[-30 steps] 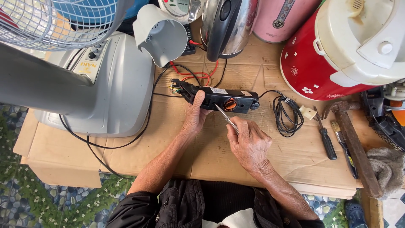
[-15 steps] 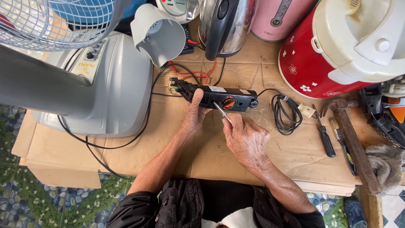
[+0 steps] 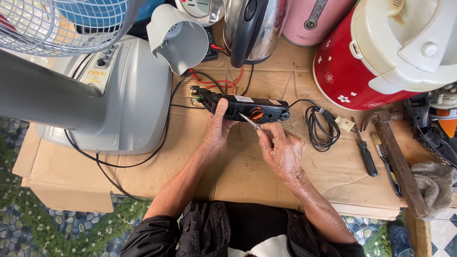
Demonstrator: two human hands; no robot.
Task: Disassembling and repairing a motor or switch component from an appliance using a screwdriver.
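A long black electrical device [image 3: 245,106] with an orange round part near its right end lies on the cardboard-covered table [image 3: 143,181]. My left hand [image 3: 218,124] grips its left half from the near side. My right hand [image 3: 282,151] holds a thin metal tool [image 3: 251,121], its tip pointing up-left at the device close to the orange part. Red and black wires [image 3: 223,84] trail from the device's left end.
A grey fan base [image 3: 119,90] stands at left, a white funnel-shaped cover [image 3: 178,35] behind. A metal kettle [image 3: 252,28], a pink appliance [image 3: 316,19] and a red-and-white cooker [image 3: 395,52] line the back. A coiled black cord [image 3: 320,127], screwdriver [image 3: 365,154], brush [image 3: 385,162] and hammer [image 3: 397,162] lie right.
My right hand has shifted slightly toward the device, bringing the metal tool's tip closer to the orange part. The left hand keeps its grip.
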